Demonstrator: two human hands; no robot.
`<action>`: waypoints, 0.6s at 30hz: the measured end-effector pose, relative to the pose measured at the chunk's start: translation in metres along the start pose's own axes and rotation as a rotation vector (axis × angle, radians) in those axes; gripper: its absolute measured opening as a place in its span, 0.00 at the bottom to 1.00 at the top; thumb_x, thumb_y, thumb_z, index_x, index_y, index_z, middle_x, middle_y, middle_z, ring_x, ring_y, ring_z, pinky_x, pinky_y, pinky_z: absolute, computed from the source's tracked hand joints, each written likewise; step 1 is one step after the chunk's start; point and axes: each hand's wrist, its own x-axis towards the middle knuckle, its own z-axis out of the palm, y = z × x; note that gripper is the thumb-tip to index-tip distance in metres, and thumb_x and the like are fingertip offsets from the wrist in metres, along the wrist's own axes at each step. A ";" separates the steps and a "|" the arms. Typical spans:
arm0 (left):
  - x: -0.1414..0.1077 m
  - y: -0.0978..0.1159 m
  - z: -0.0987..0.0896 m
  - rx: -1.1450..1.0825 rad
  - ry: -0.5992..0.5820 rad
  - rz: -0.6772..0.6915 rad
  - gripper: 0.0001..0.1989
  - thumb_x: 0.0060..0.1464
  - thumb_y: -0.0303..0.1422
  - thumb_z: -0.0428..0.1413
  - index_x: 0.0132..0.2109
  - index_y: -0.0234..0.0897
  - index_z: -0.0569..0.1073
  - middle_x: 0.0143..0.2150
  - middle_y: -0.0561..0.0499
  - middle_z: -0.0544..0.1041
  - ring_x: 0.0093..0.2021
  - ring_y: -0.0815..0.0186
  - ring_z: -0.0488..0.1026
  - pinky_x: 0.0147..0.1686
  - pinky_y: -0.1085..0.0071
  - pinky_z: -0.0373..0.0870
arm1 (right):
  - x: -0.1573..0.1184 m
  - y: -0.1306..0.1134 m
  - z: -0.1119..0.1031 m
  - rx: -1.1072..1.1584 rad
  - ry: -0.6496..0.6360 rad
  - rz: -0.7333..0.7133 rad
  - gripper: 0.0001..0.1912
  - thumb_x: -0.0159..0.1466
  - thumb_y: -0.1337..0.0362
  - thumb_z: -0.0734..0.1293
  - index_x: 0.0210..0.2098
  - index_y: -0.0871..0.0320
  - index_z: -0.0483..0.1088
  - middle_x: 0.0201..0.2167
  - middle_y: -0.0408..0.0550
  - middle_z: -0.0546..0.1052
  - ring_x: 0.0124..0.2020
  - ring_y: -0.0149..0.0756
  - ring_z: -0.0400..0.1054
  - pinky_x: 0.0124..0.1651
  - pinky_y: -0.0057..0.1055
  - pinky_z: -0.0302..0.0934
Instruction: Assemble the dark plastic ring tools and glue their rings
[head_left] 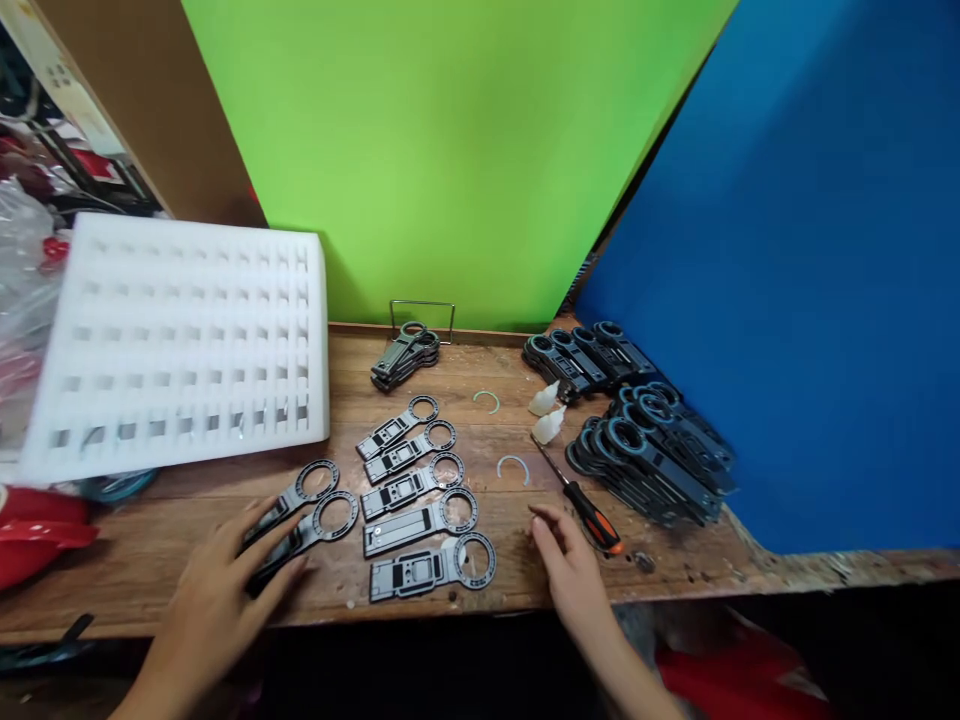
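Note:
My left hand [217, 580] lies over two flat grey-and-black parts with ring ends [335, 516], its fingers spread and touching them. Their lower ends are partly hidden beneath the fingers. To its right, several similar ring-ended parts [401, 490] lie in a column, rings pointing right. My right hand [568, 565] is at the table's front edge, fingers loosely bent, thumb and forefinger slightly apart, with nothing visible between them. Just beyond it lies a screwdriver [592, 515] with a black and orange handle. A thin pale blue arc [514, 462] and a green arc [486, 394] lie farther back.
Stacked ring-ended parts [652, 450] fill the right side, with more behind [589, 358]. Two small white bottles [549, 425] stand near the screwdriver tip. A small pile [405, 356] lies by the green panel [450, 150]. White slotted foam [187, 350] stands left; a blue panel [810, 300] stands right.

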 end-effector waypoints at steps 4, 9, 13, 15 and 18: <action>0.004 0.064 0.023 -0.098 -0.003 0.224 0.15 0.53 0.39 0.55 0.49 0.49 0.73 0.53 0.47 0.72 0.53 0.55 0.68 0.53 0.54 0.66 | 0.030 -0.008 -0.001 0.603 0.142 0.233 0.20 0.59 0.51 0.65 0.47 0.53 0.63 0.25 0.41 0.74 0.24 0.30 0.68 0.29 0.26 0.64; 0.011 0.114 0.050 -0.051 -0.130 0.299 0.18 0.54 0.42 0.52 0.53 0.51 0.70 0.59 0.48 0.68 0.59 0.51 0.63 0.56 0.42 0.59 | 0.083 -0.023 0.001 0.904 0.142 0.400 0.12 0.66 0.55 0.56 0.46 0.52 0.59 0.32 0.48 0.77 0.28 0.31 0.72 0.29 0.26 0.68; 0.014 0.118 0.055 -0.041 -0.177 0.271 0.20 0.53 0.47 0.52 0.53 0.52 0.69 0.63 0.49 0.64 0.62 0.50 0.58 0.58 0.37 0.52 | 0.116 -0.023 0.006 0.943 0.121 0.491 0.13 0.68 0.53 0.49 0.41 0.52 0.58 0.32 0.50 0.76 0.30 0.33 0.73 0.29 0.27 0.69; 0.014 0.117 0.055 -0.052 -0.199 0.283 0.22 0.52 0.49 0.53 0.53 0.52 0.69 0.63 0.50 0.63 0.62 0.49 0.58 0.58 0.36 0.50 | 0.126 -0.021 0.007 0.935 0.116 0.507 0.14 0.69 0.55 0.47 0.40 0.52 0.58 0.31 0.49 0.75 0.29 0.32 0.73 0.28 0.27 0.69; 0.014 0.117 0.053 -0.069 -0.220 0.281 0.20 0.52 0.48 0.53 0.53 0.53 0.69 0.63 0.51 0.63 0.62 0.50 0.58 0.58 0.36 0.49 | 0.131 -0.018 0.008 0.923 0.099 0.480 0.17 0.69 0.57 0.45 0.36 0.54 0.60 0.29 0.49 0.74 0.27 0.31 0.72 0.26 0.25 0.68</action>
